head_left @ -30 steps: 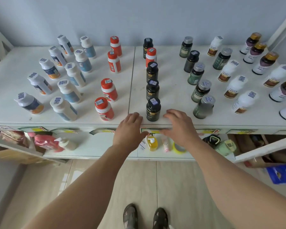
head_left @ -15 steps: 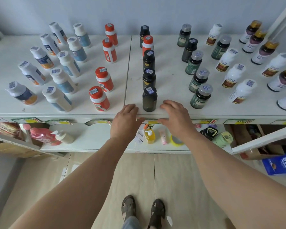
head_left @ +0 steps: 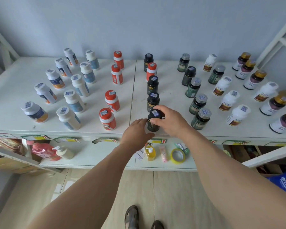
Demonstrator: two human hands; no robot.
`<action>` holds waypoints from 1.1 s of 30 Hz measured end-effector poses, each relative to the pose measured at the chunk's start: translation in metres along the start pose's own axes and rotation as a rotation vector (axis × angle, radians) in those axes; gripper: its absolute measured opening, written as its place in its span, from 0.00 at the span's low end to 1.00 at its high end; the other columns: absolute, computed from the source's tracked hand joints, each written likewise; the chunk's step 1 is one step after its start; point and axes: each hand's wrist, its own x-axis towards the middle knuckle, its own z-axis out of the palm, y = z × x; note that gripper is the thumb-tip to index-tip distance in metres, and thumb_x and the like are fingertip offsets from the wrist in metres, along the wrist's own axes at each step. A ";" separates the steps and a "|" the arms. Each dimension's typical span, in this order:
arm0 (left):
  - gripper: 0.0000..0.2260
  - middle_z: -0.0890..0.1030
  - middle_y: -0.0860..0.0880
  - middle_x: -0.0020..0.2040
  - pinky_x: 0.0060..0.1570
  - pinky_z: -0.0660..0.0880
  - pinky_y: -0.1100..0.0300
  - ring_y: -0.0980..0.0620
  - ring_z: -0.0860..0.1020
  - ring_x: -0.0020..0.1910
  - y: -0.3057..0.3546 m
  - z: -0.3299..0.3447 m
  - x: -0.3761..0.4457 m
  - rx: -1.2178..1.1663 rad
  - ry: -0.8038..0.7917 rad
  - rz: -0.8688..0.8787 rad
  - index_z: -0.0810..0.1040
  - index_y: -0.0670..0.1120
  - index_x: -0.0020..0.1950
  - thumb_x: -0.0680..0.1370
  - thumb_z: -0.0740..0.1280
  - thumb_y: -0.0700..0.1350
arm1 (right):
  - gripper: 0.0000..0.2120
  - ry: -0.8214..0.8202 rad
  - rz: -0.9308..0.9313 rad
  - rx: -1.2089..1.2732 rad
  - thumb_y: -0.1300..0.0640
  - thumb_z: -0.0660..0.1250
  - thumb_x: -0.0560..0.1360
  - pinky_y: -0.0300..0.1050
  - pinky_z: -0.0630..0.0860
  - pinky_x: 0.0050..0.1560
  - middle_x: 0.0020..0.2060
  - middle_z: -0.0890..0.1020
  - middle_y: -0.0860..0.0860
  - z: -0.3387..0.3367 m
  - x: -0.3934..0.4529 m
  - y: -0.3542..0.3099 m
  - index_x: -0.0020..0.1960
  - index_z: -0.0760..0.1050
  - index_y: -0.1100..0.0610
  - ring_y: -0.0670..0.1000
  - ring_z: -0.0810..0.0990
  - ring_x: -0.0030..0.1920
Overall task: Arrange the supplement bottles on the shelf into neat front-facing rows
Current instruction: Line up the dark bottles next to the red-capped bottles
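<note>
Fingers (head_left: 162, 108): right hand (head_left: 173, 121) grips black bottle (head_left: 153, 126) | left hand (head_left: 135, 133) touches side

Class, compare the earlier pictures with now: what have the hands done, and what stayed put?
The right hand has lifted from the shelf edge and now grips the front black bottle near its cap. The left hand has moved up to touch the bottle's side. The bottle stands where it was; the other bottles kept their rows.

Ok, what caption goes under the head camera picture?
Right hand grips the front black bottle while the left hand touches its side.
</note>
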 end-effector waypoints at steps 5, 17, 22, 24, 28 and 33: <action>0.22 0.78 0.50 0.63 0.51 0.77 0.54 0.48 0.78 0.54 0.003 -0.019 0.005 -0.123 -0.052 -0.004 0.73 0.52 0.68 0.74 0.70 0.51 | 0.23 0.037 0.042 0.015 0.46 0.71 0.72 0.42 0.72 0.54 0.56 0.81 0.48 -0.012 0.000 -0.015 0.66 0.73 0.49 0.50 0.78 0.55; 0.20 0.77 0.52 0.65 0.59 0.69 0.60 0.52 0.75 0.62 0.003 -0.058 0.002 -0.290 -0.275 0.041 0.74 0.53 0.67 0.76 0.70 0.51 | 0.19 0.185 0.067 0.022 0.41 0.72 0.69 0.36 0.67 0.35 0.45 0.82 0.46 -0.030 -0.015 -0.054 0.54 0.79 0.51 0.47 0.78 0.45; 0.20 0.76 0.51 0.66 0.63 0.69 0.57 0.51 0.75 0.63 0.007 -0.068 0.004 -0.206 -0.325 0.067 0.73 0.52 0.69 0.77 0.68 0.51 | 0.22 0.201 0.083 0.018 0.40 0.73 0.69 0.37 0.69 0.37 0.48 0.82 0.46 -0.032 -0.018 -0.057 0.57 0.77 0.52 0.47 0.78 0.47; 0.20 0.76 0.51 0.67 0.64 0.69 0.57 0.51 0.75 0.63 0.010 -0.070 0.006 -0.178 -0.325 0.075 0.72 0.52 0.69 0.77 0.68 0.51 | 0.22 0.208 0.080 0.027 0.40 0.73 0.69 0.36 0.69 0.37 0.47 0.82 0.46 -0.034 -0.017 -0.057 0.57 0.78 0.52 0.47 0.78 0.46; 0.22 0.75 0.51 0.67 0.64 0.69 0.56 0.51 0.74 0.65 0.013 -0.070 0.007 -0.129 -0.300 0.071 0.71 0.52 0.70 0.77 0.68 0.52 | 0.21 0.195 0.063 0.057 0.41 0.73 0.70 0.34 0.67 0.35 0.47 0.82 0.46 -0.035 -0.015 -0.051 0.57 0.78 0.52 0.47 0.78 0.46; 0.25 0.72 0.51 0.70 0.65 0.69 0.53 0.48 0.72 0.67 0.010 -0.064 0.011 0.026 -0.208 0.087 0.67 0.52 0.73 0.77 0.68 0.53 | 0.23 0.127 0.045 0.064 0.43 0.71 0.72 0.36 0.69 0.43 0.53 0.82 0.46 -0.023 -0.008 -0.036 0.63 0.76 0.51 0.47 0.78 0.51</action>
